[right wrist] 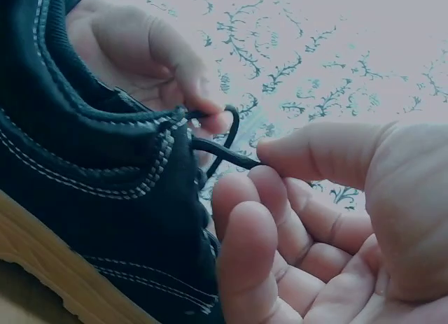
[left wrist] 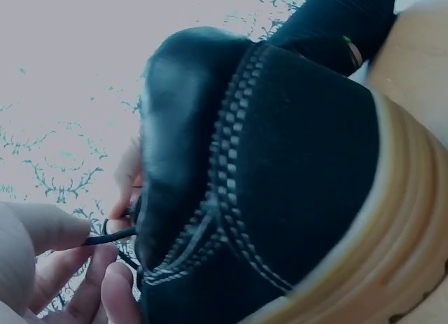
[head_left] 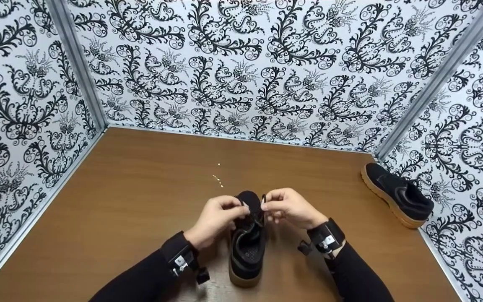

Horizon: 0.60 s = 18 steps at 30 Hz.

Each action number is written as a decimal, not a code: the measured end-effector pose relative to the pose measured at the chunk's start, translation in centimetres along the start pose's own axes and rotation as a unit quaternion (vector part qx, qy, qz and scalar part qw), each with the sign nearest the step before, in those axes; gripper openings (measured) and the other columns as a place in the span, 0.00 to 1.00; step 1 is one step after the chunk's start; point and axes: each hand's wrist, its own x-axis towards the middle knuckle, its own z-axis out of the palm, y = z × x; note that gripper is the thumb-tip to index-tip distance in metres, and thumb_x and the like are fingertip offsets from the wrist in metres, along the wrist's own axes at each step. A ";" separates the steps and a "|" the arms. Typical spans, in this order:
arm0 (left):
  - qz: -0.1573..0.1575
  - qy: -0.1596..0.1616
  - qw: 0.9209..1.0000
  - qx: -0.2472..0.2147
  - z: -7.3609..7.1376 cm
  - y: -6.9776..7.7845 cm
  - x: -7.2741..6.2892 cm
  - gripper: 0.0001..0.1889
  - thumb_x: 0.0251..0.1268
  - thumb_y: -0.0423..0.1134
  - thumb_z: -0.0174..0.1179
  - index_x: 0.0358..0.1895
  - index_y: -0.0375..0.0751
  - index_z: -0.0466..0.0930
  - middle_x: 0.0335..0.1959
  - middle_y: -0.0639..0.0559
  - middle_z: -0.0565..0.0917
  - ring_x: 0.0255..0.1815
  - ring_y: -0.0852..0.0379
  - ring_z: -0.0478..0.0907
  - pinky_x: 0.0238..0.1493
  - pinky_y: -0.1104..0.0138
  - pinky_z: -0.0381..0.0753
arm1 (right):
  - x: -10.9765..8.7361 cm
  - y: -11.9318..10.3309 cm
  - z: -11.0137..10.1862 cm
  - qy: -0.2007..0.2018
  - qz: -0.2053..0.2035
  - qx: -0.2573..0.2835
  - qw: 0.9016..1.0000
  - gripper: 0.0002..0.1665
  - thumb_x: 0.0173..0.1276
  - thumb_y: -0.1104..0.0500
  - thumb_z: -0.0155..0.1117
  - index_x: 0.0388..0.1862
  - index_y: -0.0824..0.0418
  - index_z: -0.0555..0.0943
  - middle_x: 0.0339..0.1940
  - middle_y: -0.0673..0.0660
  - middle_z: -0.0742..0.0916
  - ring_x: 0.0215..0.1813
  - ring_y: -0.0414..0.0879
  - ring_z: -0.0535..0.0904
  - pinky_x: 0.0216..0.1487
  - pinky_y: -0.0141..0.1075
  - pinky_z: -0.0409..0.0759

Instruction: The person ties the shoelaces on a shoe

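A black shoe (head_left: 245, 256) with a tan sole stands on the table between both hands, its toe pointing away from me. At its left side my left hand (head_left: 218, 218) pinches a black shoelace (left wrist: 110, 236) between thumb and forefinger, close to the eyelets. My right hand (head_left: 289, 207), on the other side, pinches a shoelace (right wrist: 234, 158) between thumb and fingertips and holds it out from the shoe. A loop of lace curves between the hands in the right wrist view. White stitching lines the shoe's side (left wrist: 315, 149).
Another black shoe (head_left: 396, 195) with a tan sole rests at the right edge of the brown table (head_left: 149, 176), against the patterned wall (head_left: 468, 147). Small white specks (head_left: 218, 180) lie beyond the near shoe. Each wrist wears a black strap (head_left: 326, 235) with a small camera.
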 end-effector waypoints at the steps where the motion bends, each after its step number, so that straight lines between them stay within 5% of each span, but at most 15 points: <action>1: 0.003 -0.001 1.000 -0.018 -0.1 0.1 0.1 0.08 0.72 0.36 0.75 0.38 0.35 0.88 0.37 0.45 0.93 0.29 0.59 0.84 0.28 0.69 0.82 | 0.0 0.0 -0.1 0.008 -0.003 0.003 1.000 0.05 0.77 0.64 0.73 0.38 0.62 0.86 0.28 0.55 0.89 0.26 0.42 0.84 0.29 0.31 0.84; 7: 0.025 -0.007 0.998 -0.062 -0.8 1.5 0.6 0.11 0.81 0.37 0.69 0.44 0.28 0.89 0.43 0.35 0.93 0.44 0.49 0.93 0.41 0.63 0.92 | 0.0 -0.8 -0.7 0.078 -0.023 0.007 0.997 0.09 0.79 0.62 0.73 0.41 0.68 0.86 0.31 0.57 0.89 0.29 0.45 0.85 0.31 0.32 0.85; 13: 0.043 0.004 0.997 -0.064 -1.4 3.2 1.4 0.11 0.81 0.36 0.70 0.50 0.28 0.90 0.43 0.36 0.93 0.46 0.45 0.94 0.55 0.48 0.92 | -0.4 -2.4 -1.3 0.147 -0.073 -0.014 0.986 0.06 0.78 0.64 0.74 0.43 0.67 0.86 0.33 0.58 0.90 0.30 0.46 0.86 0.31 0.33 0.85; 18: 0.053 0.015 0.996 -0.069 -1.7 4.6 1.9 0.09 0.81 0.35 0.69 0.49 0.30 0.91 0.42 0.36 0.93 0.43 0.46 0.94 0.58 0.46 0.91 | -0.6 -4.0 -1.2 0.171 -0.096 -0.040 0.980 0.08 0.78 0.62 0.75 0.45 0.67 0.87 0.33 0.58 0.90 0.30 0.47 0.86 0.32 0.34 0.86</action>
